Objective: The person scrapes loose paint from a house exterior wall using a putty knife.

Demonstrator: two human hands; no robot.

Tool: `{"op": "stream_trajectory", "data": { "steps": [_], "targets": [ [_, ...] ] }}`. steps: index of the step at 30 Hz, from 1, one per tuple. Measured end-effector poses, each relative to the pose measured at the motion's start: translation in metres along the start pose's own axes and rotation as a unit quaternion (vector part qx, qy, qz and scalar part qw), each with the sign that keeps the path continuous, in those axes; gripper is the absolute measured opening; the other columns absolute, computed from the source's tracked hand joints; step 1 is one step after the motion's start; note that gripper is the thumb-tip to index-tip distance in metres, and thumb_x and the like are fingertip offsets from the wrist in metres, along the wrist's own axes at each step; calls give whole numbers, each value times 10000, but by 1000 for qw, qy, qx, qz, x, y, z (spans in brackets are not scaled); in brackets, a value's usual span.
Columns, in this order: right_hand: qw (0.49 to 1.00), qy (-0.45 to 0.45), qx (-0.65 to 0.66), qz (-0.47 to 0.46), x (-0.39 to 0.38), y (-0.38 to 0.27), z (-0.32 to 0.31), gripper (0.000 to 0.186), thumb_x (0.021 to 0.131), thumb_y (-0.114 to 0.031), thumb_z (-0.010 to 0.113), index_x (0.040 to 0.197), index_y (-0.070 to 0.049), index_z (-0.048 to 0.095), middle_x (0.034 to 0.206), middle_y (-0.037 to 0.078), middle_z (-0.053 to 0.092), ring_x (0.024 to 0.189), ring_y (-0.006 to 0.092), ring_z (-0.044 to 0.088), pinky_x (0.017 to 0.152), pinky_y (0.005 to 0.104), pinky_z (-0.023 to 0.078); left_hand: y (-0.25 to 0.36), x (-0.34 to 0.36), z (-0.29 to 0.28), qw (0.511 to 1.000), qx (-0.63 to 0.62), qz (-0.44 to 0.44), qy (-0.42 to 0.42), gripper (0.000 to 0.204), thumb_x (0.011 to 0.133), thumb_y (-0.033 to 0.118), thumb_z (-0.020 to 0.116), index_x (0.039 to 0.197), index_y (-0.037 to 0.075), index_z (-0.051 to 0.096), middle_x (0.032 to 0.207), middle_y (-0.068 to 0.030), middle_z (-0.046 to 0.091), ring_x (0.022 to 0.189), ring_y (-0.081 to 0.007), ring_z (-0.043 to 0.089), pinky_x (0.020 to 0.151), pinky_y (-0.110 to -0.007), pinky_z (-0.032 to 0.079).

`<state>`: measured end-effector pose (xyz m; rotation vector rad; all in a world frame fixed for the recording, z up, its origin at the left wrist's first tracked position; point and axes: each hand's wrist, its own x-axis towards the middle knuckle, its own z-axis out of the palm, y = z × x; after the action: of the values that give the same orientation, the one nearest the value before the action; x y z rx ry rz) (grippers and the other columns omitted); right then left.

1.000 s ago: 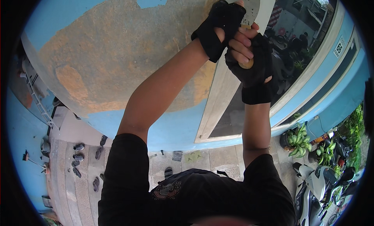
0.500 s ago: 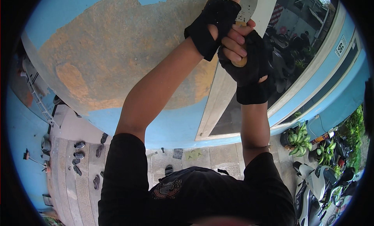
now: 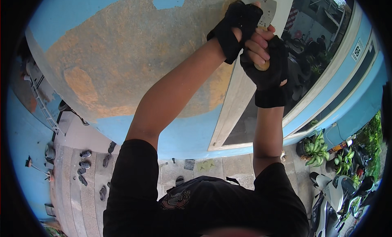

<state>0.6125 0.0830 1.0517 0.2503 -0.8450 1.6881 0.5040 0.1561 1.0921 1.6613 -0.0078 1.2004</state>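
A scraper [image 3: 268, 11] with a wide, speckled metal blade and a wooden handle is held up near the top of the view, against the pale window frame [image 3: 281, 16] at the edge of the wall. My right hand [image 3: 267, 63], in a black fingerless glove, has its fingers wrapped round the handle. My left hand [image 3: 240, 22], gloved alike, lies against the blade's left side with a fingertip on it; its other fingers are mostly hidden. The wall [image 3: 134, 53] beside it shows a large bare grey and tan patch bordered by light blue paint.
Dark glass [image 3: 300, 69] fills the window on the right. Below stand potted plants [image 3: 315, 149] and a parked motorbike [image 3: 330, 194]. Several sandals [image 3: 83, 164] lie on the steps at lower left. A ladder [image 3: 43, 100] leans at the far left.
Both hands and the scraper appear a little farther right in the view. The wall and floor have also shifted slightly, so my head has moved. The grip looks the same.
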Motion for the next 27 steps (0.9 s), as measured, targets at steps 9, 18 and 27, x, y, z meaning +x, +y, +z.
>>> {"op": "stream_trajectory", "data": {
  "steps": [9,18,27],
  "targets": [
    [1000,17,25,-10,3,-2,1,131,1031,-96,488,978,-193,558,726,-12,426,509,90,399,448,250,351,-1,2,0,999,23,-13,21,452,1044,397,511,1202,-10,626,952,-149,752,675,-205,732,605,-306,605],
    [1000,14,5,-17,3,2,3,167,1010,-76,513,965,-227,567,736,-19,447,500,91,395,457,241,351,-12,4,-3,999,-25,28,-28,498,1044,447,509,1184,-14,632,933,-149,754,653,-218,714,587,-318,610],
    [996,28,42,67,-31,26,-12,69,1022,-103,474,1013,-113,542,704,-2,464,508,109,435,455,260,398,-29,-49,-11,996,-31,-77,36,380,1040,372,594,1124,5,651,957,-115,737,840,-192,725,724,-297,587]
  ]
}}
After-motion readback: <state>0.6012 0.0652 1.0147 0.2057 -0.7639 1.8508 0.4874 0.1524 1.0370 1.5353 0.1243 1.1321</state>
